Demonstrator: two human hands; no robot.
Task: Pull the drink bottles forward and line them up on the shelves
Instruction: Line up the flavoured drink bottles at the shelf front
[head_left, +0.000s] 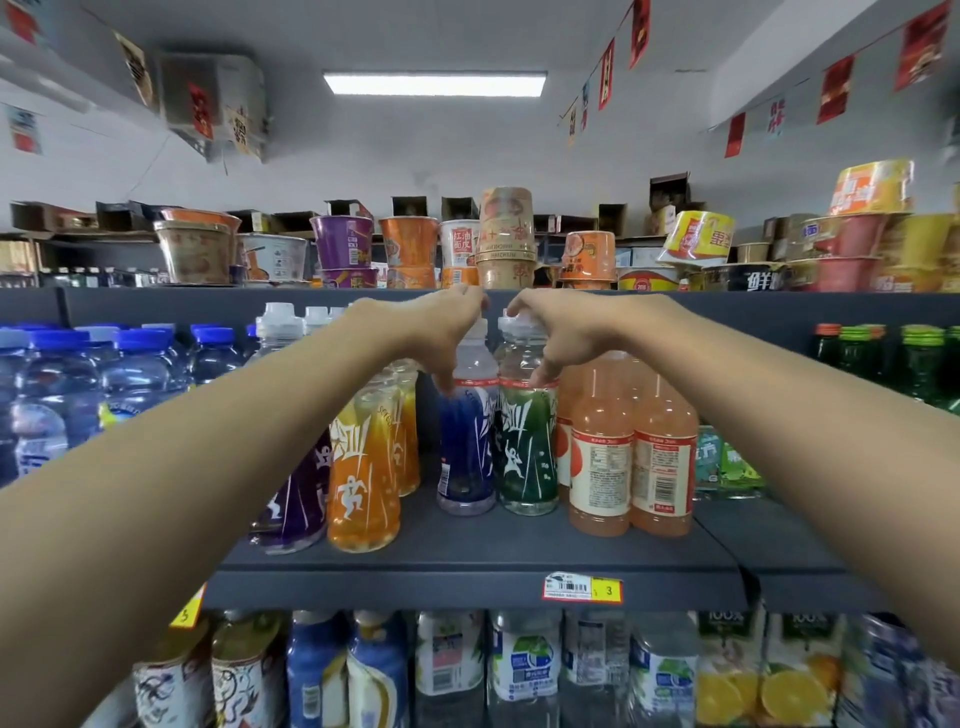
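L grip (447, 332), R grip (558, 338) hold btls (465, 447) behind edge (467, 590).

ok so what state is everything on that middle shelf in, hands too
left hand, grips the blue bottle at its shoulder
right hand, grips the green bottle at its shoulder
blue bottle, upright, capped, set back from the shelf edge
green bottle, upright, capped, level with the blue one
orange bottle, upright, further forward
peach juice bottles, upright, further forward
shelf, bare strip at the front
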